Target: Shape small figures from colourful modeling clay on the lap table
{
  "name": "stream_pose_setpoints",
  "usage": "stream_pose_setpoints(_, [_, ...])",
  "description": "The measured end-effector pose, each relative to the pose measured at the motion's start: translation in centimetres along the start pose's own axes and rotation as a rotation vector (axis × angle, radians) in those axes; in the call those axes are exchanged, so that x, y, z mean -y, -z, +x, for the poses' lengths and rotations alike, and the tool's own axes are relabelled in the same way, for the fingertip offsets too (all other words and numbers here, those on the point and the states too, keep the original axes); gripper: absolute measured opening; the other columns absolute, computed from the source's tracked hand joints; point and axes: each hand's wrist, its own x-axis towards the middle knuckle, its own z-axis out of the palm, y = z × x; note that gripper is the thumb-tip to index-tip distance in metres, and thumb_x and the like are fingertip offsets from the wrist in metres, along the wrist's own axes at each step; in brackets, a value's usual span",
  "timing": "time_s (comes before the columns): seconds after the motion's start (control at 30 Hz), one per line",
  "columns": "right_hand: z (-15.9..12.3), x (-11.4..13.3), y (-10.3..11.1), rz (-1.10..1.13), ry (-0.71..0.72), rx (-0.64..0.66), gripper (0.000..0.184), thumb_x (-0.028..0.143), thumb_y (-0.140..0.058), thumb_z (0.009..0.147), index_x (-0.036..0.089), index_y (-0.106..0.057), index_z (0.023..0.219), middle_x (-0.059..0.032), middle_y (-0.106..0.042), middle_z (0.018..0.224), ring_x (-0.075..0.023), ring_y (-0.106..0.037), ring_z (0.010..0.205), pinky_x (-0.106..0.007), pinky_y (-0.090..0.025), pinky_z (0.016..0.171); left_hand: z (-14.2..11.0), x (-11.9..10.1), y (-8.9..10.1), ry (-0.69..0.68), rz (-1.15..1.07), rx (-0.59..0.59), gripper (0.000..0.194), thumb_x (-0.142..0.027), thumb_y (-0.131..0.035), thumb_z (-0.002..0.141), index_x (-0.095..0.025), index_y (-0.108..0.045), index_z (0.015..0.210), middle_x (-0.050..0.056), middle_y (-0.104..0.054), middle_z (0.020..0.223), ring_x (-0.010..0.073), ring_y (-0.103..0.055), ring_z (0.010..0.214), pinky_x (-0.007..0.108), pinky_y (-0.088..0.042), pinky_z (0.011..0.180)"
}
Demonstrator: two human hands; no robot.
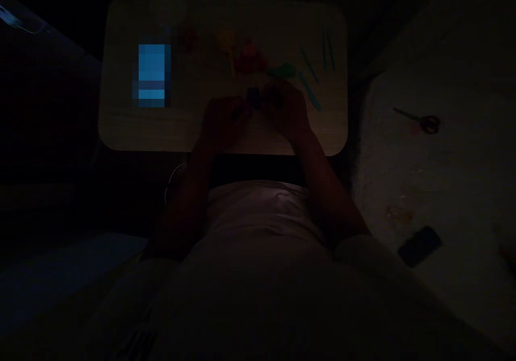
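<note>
The picture is very dark. A small dark blue lump [253, 96], too dim to name more exactly, is between my two hands over the small wooden table. My left hand [226, 118], fingers curled, is at its left side. My right hand [287, 107] is closed at its right side, with the fingertips close to the lump. Whether both hands touch it is hard to make out. Just beyond my right hand lies a green piece [282, 71]. A teal knife-like tool [309, 91] rests to the right of that hand.
Farther back on the table [169, 127] are red pieces [250, 59], a yellow-orange piece [226, 41] and thin sticks [328, 49]. A blurred blue screen [151, 73] stands left. On the pale surface at right lie scissors [421, 122] and a dark rectangular object [420, 246].
</note>
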Motion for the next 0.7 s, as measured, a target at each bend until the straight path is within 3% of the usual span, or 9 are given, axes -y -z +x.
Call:
stream_pose_setpoints(0.2, [0.01,-0.4,-0.21,-0.021,0.009,-0.008,0.012,0.027,-0.069,0.093,0.029,-0.059,0.101,-0.0046,-0.072,0.106,-0.0302,-0.067,0.098,-0.046,-0.056,0.09,0.06,0.38,-0.17,0.012,0.03,0.004,0.025,-0.045,-0.058,0.102,-0.025,-0.074,0.098,0.008,-0.077,0.103,0.0324,-0.073,0.107,0.047,-0.051,0.101])
stream_pose_setpoints(0.4, [-0.01,-0.2,-0.14,-0.027,0.019,-0.008,0.012,0.032,-0.069,0.098,0.027,-0.06,0.101,-0.0036,-0.072,0.103,-0.0245,-0.065,0.091,-0.04,-0.056,0.085,0.06,0.47,-0.2,-0.002,0.05,-0.012,0.021,-0.042,-0.06,0.102,-0.026,-0.074,0.1,0.007,-0.078,0.105,0.0304,-0.072,0.109,0.044,-0.051,0.102])
stream_pose_setpoints(0.5, [0.02,-0.26,-0.24,-0.027,0.025,-0.016,0.012,0.027,-0.07,0.095,0.027,-0.06,0.101,-0.0039,-0.073,0.106,-0.0257,-0.067,0.094,-0.04,-0.056,0.086,0.06,0.39,-0.17,-0.013,0.067,-0.006,0.019,-0.04,-0.061,0.102,-0.026,-0.074,0.099,0.006,-0.078,0.105,0.0301,-0.073,0.107,0.045,-0.051,0.104])
stream_pose_setpoints(0.7, [0.03,-0.34,-0.2,-0.055,0.002,0.011,0.012,0.032,-0.07,0.098,0.028,-0.059,0.101,-0.0036,-0.073,0.107,-0.0269,-0.066,0.095,-0.042,-0.056,0.091,0.04,0.43,-0.26,0.007,0.062,-0.011,0.02,-0.042,-0.061,0.103,-0.026,-0.074,0.1,0.006,-0.078,0.102,0.0299,-0.073,0.107,0.044,-0.052,0.102])
